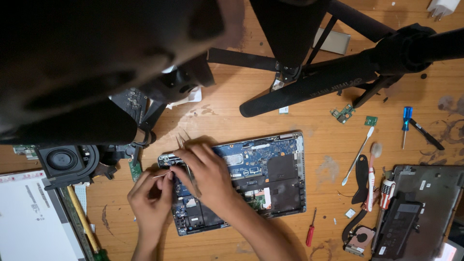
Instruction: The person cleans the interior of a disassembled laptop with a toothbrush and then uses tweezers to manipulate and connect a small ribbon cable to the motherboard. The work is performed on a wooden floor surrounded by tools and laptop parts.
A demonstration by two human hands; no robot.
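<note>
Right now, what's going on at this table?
A person is working over an opened laptop base lying on a wooden table. The right hand holds tweezers over the exposed board's left end, while the left hand pinches something thin beside it; what it is cannot be told. A red screwdriver, a blue screwdriver and a removed battery lie to the right.

Both bare forearms are extended upward from the lower edge of the view and are angled toward each other. The left hand (pixel 151 195) is held palm-down with the fingers curled inward and the fingertips pinched together near the thumb. The right hand (pixel 205 175) is laid just beside it, slightly higher, with the wrist bent and the fingers drawn together in a pinch. The two hands are almost touching at the fingertips.
</note>
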